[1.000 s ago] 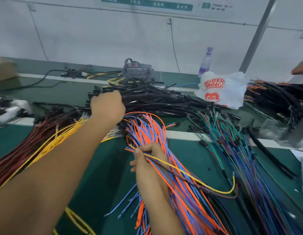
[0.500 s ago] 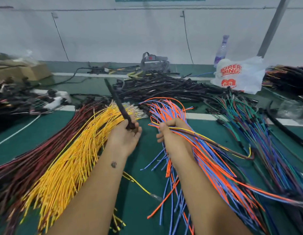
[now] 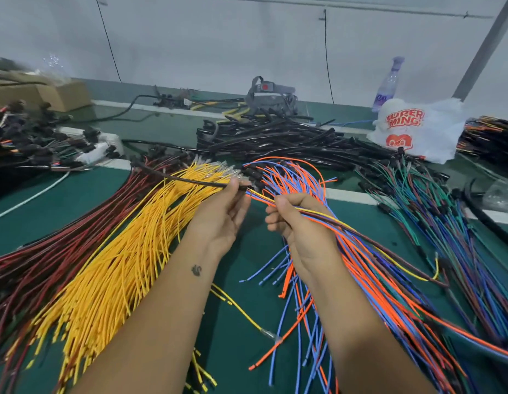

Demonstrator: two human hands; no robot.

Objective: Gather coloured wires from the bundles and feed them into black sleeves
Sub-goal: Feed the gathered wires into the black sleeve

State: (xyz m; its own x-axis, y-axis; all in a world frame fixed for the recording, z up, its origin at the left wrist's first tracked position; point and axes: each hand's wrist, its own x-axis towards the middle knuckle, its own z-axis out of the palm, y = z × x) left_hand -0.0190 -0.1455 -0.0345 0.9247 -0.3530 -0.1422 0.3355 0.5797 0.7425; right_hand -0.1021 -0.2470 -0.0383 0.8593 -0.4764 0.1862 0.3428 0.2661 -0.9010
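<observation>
While the left hand (image 3: 223,217) pinches 1 black sleeve (image 3: 190,180) at its mouth, the right hand (image 3: 297,223) grips the gathered wires (image 3: 326,216) entering it; large bundles remain unsleeved.

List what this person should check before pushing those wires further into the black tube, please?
1. Left hand pinches the black sleeve near its mouth: ok.
2. Right hand grips the gathered wires close to their tips: ok.
3. Wire tips point at the sleeve mouth: ok.
4. All tips even and actually inside the mouth: cannot tell, the fingers hide it.
5. Sleeve's far end lies free over the yellow bundle: ok.
6. Trailing wire lengths free of the orange and blue bundle: cannot tell.
</observation>
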